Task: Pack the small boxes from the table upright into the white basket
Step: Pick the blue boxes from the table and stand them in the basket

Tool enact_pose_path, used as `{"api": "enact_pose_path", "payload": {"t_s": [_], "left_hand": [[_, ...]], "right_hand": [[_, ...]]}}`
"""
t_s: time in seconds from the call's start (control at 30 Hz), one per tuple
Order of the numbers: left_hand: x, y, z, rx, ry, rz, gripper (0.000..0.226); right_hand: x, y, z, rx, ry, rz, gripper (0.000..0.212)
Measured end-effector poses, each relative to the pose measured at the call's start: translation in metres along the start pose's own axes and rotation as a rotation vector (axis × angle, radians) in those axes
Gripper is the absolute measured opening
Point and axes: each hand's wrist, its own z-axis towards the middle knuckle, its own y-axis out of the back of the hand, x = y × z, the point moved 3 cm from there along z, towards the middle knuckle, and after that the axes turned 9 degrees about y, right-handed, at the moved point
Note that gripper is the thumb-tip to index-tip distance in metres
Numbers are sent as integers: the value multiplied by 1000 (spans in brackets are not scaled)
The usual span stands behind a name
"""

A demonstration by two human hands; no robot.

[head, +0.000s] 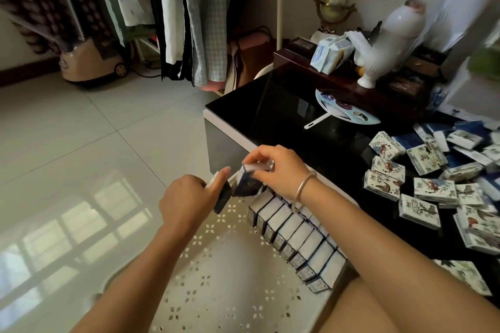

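Early going, seemingly: one upright row of boxes (295, 235) lining the right wall of the white basket (230, 278), left hand (186, 200) and right hand (281, 167) each pinching a held box (247, 184) over its far end, loose boxes (422, 192) heaped right of it.

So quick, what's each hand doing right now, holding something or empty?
Left hand: grips a small box above the white basket.
Right hand: pinches a second small box by its top.

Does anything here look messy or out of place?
Yes: the loose boxes on the black table lie in a jumbled heap, flat and at all angles, unlike the neat upright row in the white basket.
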Motion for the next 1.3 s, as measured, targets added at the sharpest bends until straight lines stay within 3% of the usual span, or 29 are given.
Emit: {"api": "enact_pose_path", "payload": {"t_s": [0.33, 0.53, 0.77, 0.97, 1.2, 1.3], "left_hand": [[-18, -23, 4, 76, -142, 102, 79], [-32, -43, 10, 70, -239, 237, 87], [-35, -50, 7, 31, -257, 270, 45], [-30, -48, -6, 47, -252, 215, 37], [-30, -17, -24, -63, -257, 265, 35], [-56, -6, -45, -69, -311, 173, 29]], "right_hand": [[-10, -23, -19, 270, 214, -540, 27], [-26, -2, -29, -34, 82, -287, 28], [-26, -1, -37, -74, 74, -292, 27], [-17, 1, -44, -79, 59, -301, 29], [-13, 16, -61, -201, 37, -250, 29], [-16, 27, -75, -279, 43, -234, 30]]}}
